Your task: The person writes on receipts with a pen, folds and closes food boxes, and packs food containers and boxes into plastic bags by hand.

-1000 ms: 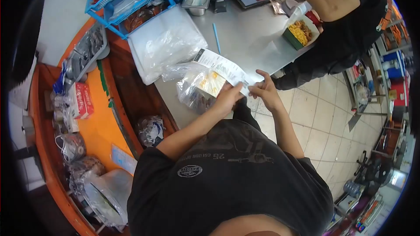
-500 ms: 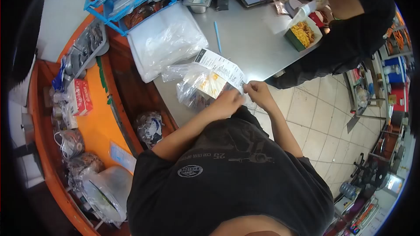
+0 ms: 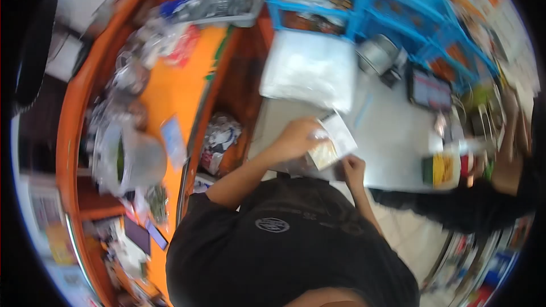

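Observation:
A packed plastic bag (image 3: pixel 322 156) with a pale box inside stands at the steel table's near edge, its outline smeared by motion. A printed receipt (image 3: pixel 341 135) lies against the bag's far right side. My left hand (image 3: pixel 297 138) is closed over the bag's top left, fingers gathered on the clear plastic. My right hand (image 3: pixel 354 169) is closed just below the receipt's lower right corner; whatever its fingers pinch is hidden.
A stack of clear plastic bags (image 3: pixel 310 71) lies beyond, below blue crates (image 3: pixel 315 0). A metal container (image 3: pixel 377 55) and a tablet (image 3: pixel 430 89) stand to the right. A co-worker's arm (image 3: pixel 510 142) is near a food box (image 3: pixel 441 169). An orange counter (image 3: pixel 190 88) runs along my left.
The view has swung left, so the table appears farther right. My left hand has moved from the receipt's end to the bag's left side. The receipt now sits more steeply tilted.

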Demonstrator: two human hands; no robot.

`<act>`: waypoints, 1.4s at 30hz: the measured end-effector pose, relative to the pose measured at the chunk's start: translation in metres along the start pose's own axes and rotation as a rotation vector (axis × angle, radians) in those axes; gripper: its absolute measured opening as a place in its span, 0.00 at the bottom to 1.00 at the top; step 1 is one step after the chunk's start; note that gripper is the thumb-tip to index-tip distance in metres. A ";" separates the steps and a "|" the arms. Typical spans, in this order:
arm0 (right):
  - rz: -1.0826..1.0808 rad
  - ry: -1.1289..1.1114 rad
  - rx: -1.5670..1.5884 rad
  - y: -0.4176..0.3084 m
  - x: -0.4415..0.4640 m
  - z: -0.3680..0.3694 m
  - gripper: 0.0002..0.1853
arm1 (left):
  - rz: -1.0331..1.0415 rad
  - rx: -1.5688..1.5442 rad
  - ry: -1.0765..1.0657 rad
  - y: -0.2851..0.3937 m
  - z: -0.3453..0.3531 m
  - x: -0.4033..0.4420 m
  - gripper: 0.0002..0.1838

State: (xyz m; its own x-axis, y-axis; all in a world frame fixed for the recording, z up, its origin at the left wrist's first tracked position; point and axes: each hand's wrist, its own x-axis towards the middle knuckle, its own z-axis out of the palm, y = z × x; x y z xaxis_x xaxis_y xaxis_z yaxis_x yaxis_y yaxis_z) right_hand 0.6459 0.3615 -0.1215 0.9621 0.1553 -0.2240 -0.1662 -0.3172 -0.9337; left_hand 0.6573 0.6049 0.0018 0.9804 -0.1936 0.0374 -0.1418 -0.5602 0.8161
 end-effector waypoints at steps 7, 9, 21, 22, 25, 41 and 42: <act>-0.125 -0.233 0.291 -0.050 0.034 0.039 0.12 | -0.098 -0.721 0.354 0.008 -0.075 -0.072 0.10; -0.362 -0.085 0.351 -0.085 0.031 0.073 0.12 | -0.215 -0.853 0.545 -0.014 -0.085 -0.091 0.10; -0.186 -0.400 0.030 -0.094 0.061 0.126 0.12 | -0.336 -0.192 0.878 -0.188 -0.297 -0.044 0.17; -0.158 -0.381 0.038 -0.092 0.061 0.126 0.12 | -0.292 -0.115 0.899 -0.224 -0.314 -0.028 0.20; -0.061 -0.324 0.023 -0.093 0.055 0.126 0.11 | -0.269 0.255 1.000 -0.285 -0.343 0.012 0.30; -0.208 -0.180 -0.424 -0.071 0.045 0.130 0.09 | -0.515 1.333 0.943 -0.372 -0.361 0.021 0.23; -0.180 -0.155 -0.463 -0.079 0.040 0.127 0.09 | -0.565 1.263 1.032 -0.384 -0.368 0.026 0.20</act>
State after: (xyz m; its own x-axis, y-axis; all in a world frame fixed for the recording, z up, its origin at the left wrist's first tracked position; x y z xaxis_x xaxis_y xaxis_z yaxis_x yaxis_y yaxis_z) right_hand 0.6696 0.5118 -0.0922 0.9175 0.3712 -0.1431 0.1454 -0.6478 -0.7478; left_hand 0.7882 1.1116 -0.0986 0.5477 0.5071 0.6655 0.7075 -0.7053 -0.0449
